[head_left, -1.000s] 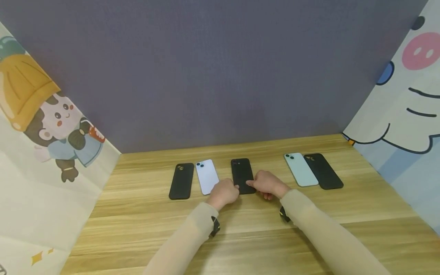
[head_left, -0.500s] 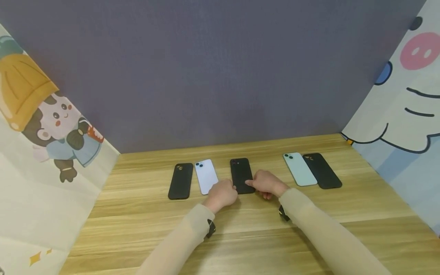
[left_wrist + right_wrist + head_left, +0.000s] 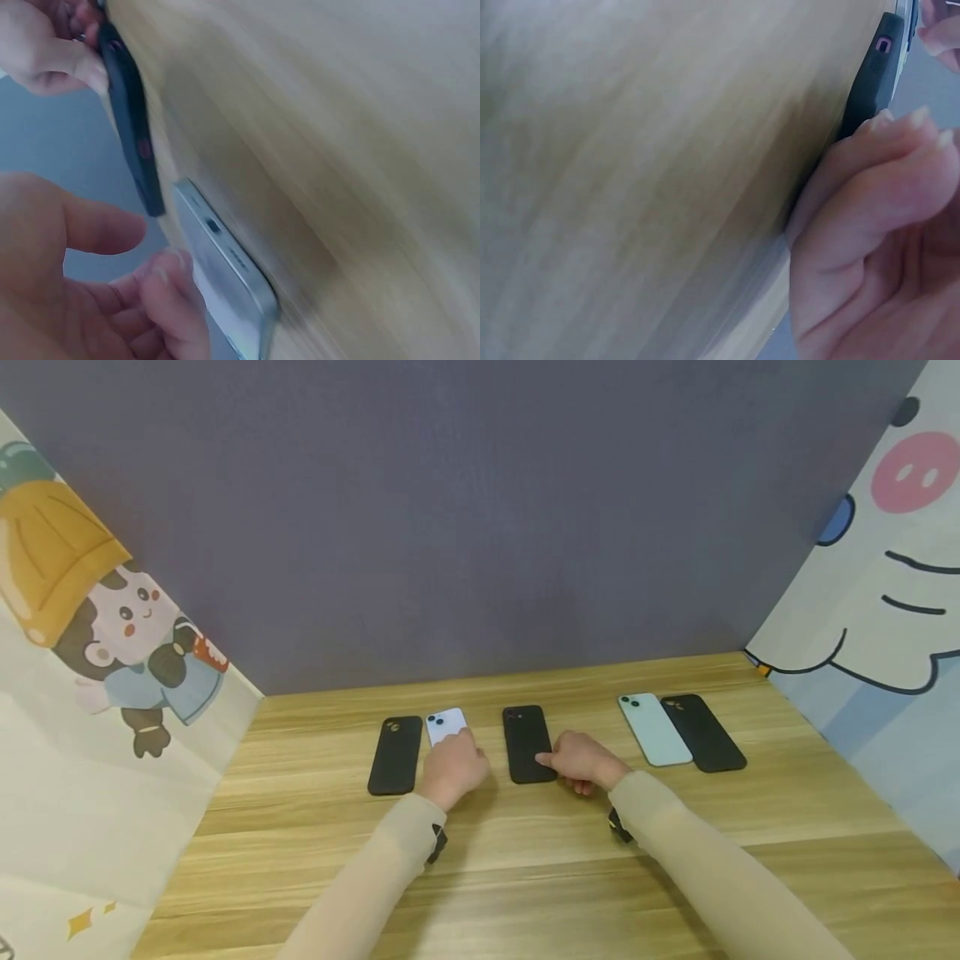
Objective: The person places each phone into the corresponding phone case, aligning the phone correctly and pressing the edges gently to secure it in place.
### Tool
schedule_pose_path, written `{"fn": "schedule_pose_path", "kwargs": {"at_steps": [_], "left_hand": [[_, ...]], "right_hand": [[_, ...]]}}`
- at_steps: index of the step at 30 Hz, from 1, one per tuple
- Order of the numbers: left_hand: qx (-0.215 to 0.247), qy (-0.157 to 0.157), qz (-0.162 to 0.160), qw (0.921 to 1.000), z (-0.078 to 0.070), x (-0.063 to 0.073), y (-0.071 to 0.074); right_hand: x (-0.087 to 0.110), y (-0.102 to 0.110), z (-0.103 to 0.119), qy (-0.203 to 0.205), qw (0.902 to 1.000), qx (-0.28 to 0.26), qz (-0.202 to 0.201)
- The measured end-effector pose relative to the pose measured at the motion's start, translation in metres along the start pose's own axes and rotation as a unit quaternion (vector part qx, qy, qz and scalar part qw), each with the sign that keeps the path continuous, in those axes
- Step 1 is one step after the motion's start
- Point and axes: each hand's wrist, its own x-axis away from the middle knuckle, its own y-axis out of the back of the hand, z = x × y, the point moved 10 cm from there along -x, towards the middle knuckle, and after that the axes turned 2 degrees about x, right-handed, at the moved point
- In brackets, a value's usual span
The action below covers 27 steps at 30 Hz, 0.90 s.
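Note:
In the head view my left hand (image 3: 453, 768) is over a pale lavender phone (image 3: 446, 722), hiding its lower half. The left wrist view has the thumb and bent fingers apart, with nothing between them; the phone's edge (image 3: 229, 251) lies right beside the fingertips. My right hand (image 3: 582, 758) holds the lower right side of a phone in a black case (image 3: 527, 737), thumb on its back and the other fingers bent at its edge. A port cutout shows on the case's end (image 3: 883, 46) in the right wrist view.
Left of the lavender phone lies a black phone case (image 3: 395, 757). On the right, a mint-green phone (image 3: 656, 730) sits against another black phone case (image 3: 705, 733). A dark grey panel (image 3: 480, 527) backs the wooden table (image 3: 540, 877), with cartoon-printed walls on both sides.
My left hand has left the black-cased phone's lower left side and moved left over the lavender phone. The right hand and the black-cased phone stay where they were.

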Motion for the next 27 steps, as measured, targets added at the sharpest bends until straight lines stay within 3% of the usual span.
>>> {"fn": "schedule_pose_path", "kwargs": {"at_steps": [7,11,19,27], "left_hand": [[-0.058,0.063,-0.028,0.9959,0.021,-0.003,0.006],[-0.076,0.098,-0.027,0.9919,0.025,-0.002,0.005],[-0.121,0.117,-0.017,0.9856,0.023,-0.002,0.004],[-0.083,0.115,0.008,0.9899,0.027,-0.005,0.004]], "right_hand": [[0.000,-0.001,0.000,0.001,1.0000,0.000,0.003],[0.001,0.000,0.001,0.005,0.9999,-0.008,0.005],[0.001,0.000,0.001,0.004,0.9999,-0.015,0.003],[0.000,-0.001,0.000,0.000,0.9999,-0.012,0.000]]}}
